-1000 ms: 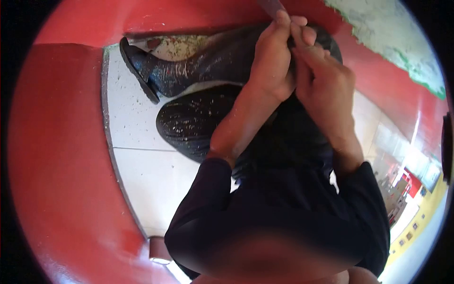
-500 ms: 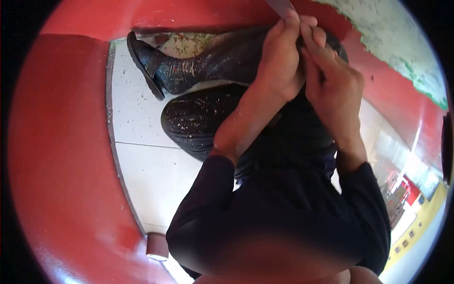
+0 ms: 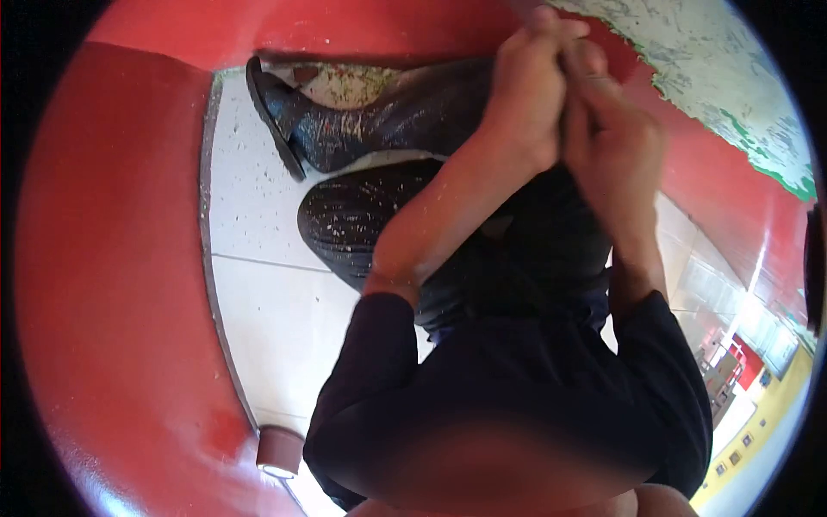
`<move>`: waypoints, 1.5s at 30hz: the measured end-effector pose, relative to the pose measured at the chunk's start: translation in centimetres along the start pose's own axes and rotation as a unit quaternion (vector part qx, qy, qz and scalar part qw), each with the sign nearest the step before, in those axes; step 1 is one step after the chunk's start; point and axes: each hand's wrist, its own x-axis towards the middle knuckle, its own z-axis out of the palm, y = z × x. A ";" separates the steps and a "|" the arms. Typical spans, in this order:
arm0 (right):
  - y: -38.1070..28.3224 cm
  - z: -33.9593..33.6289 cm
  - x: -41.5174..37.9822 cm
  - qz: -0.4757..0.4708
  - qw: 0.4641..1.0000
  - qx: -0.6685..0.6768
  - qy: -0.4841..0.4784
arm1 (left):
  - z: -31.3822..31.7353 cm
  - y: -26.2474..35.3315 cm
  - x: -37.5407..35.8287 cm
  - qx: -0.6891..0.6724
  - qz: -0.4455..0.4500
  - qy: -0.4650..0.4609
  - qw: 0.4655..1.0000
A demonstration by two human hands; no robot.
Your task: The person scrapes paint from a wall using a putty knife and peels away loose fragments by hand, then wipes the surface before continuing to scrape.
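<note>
Both of my hands are closed together at the upper middle of the head view, near the wall. My left hand [image 3: 527, 99] is wrapped around what looks like a scraper [image 3: 520, 7], its thumb pointing up along the blade. Pressed against it, my right hand [image 3: 613, 142] grips the same tool from the right. Only a blurred bit of the flat metal blade shows at the top edge; the handle is hidden inside my fingers. To the right of the hands, the red wall [image 3: 711, 172] has a bare, pale patch [image 3: 711, 65] with ragged green edges.
My bent legs in dark trousers [image 3: 353, 211], speckled with flakes, are below the hands. A sandalled foot [image 3: 280, 121] rests on the white tile floor [image 3: 267, 302]. Paint chips [image 3: 349, 86] lie by the wall base. A brown cylindrical object [image 3: 280, 450] stands at lower left.
My hands have shifted slightly up and to the right, still clasped together. Less of the blade shows now, and it is blurred. The view has shifted slightly.
</note>
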 end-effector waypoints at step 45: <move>15.6 3.4 -8.0 0.001 0.930 0.310 0.199 | -9.9 11.5 10.1 0.579 0.611 0.271 0.467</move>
